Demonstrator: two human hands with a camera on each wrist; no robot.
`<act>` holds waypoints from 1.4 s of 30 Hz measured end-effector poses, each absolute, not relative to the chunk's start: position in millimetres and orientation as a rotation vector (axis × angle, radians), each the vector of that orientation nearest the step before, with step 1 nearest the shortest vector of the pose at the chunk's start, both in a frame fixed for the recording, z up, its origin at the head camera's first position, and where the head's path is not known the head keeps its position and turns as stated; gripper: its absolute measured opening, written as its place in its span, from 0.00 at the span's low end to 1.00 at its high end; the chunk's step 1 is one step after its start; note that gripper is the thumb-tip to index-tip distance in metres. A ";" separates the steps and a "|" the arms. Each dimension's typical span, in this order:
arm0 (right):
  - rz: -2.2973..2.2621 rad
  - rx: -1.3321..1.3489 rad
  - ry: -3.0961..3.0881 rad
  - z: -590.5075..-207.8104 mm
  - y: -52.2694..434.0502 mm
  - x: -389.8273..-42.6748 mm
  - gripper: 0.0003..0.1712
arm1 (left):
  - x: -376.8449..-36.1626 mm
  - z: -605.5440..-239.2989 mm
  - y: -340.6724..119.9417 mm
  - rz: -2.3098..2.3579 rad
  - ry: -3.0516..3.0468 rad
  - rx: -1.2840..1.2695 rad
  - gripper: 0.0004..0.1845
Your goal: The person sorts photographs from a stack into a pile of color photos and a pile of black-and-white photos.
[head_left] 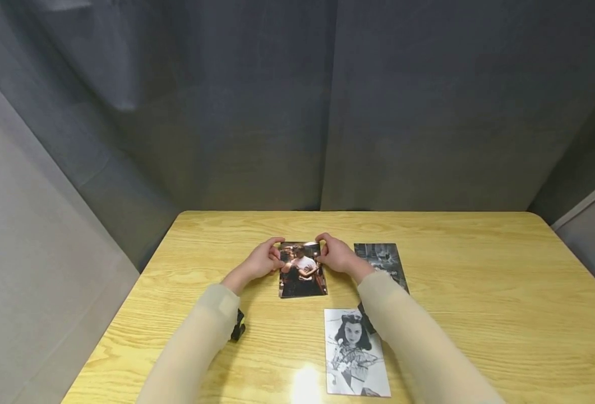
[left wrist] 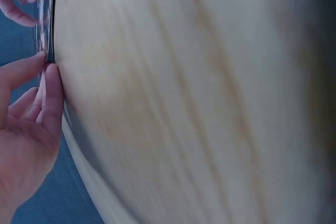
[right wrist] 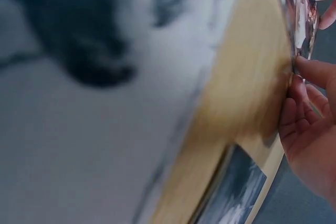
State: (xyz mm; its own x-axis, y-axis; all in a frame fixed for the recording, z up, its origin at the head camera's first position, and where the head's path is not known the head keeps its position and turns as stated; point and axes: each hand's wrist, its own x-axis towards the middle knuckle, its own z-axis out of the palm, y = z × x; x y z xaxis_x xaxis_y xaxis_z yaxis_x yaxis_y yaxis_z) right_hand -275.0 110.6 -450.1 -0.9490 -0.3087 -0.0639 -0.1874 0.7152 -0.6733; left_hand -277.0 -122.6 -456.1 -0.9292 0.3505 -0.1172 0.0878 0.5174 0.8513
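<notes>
A colour photo [head_left: 302,270] of a person in a white top lies on the yellow wooden table [head_left: 479,292]. My left hand [head_left: 263,260] pinches its upper left edge, and my right hand [head_left: 335,253] pinches its upper right edge. In the left wrist view my left hand [left wrist: 29,124] has thumb and fingers at the photo's edge [left wrist: 45,19]. The right wrist view shows my right hand [right wrist: 307,124] touching the photo's glossy edge [right wrist: 300,19].
A black-and-white portrait [head_left: 355,352] lies near the front of the table. A darker photo [head_left: 382,261] lies right of my right hand, partly under the sleeve. A small black object [head_left: 238,325] sits by my left forearm. Grey curtains hang behind the table.
</notes>
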 end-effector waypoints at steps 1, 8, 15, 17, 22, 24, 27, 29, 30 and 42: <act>-1.044 -0.407 2.757 -450.8 110.7 -275.2 0.25 | -277.2 -456.1 -122.3 1.355 2.502 0.373 0.37; -1.059 -0.403 2.778 -451.9 109.5 -277.1 0.24 | -281.4 -454.8 -120.4 1.202 2.625 0.425 0.34; -1.133 -0.400 2.730 -449.8 112.7 -278.6 0.26 | -286.3 -457.3 -123.8 1.339 2.527 0.374 0.32; -1.178 -0.420 2.691 -445.3 115.1 -276.4 0.27 | -285.0 -456.0 -125.9 1.382 2.491 0.355 0.31; -1.232 -0.528 2.625 -427.9 128.1 -264.9 0.29 | -275.8 -448.0 -132.5 1.355 2.511 0.446 0.28; -1.225 -0.590 2.623 -420.9 136.7 -256.8 0.28 | -268.1 -442.8 -134.0 1.326 2.526 0.500 0.27; -1.205 -0.680 2.624 -413.9 152.5 -239.7 0.27 | -251.5 -435.9 -132.8 1.307 2.541 0.579 0.25; -1.183 -0.731 2.628 -412.0 163.7 -226.3 0.27 | -237.7 -432.6 -129.5 1.310 2.544 0.594 0.23; -1.170 -0.756 2.629 -411.8 169.3 -219.4 0.26 | -230.6 -431.5 -127.4 1.315 2.548 0.604 0.22; -1.173 -0.725 2.526 -423.6 211.3 -150.9 0.41 | -171.0 -435.4 -91.3 1.208 2.398 0.781 0.26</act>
State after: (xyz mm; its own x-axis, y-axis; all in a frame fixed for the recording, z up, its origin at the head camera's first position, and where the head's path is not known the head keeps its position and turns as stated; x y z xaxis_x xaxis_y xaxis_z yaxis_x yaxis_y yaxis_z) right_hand -150.9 211.3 -423.6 -0.8408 -0.5406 -0.0269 -0.3283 0.5488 -0.7688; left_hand -171.0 -91.3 -435.4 -0.7898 0.6108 -0.0558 0.3187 0.4864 0.8136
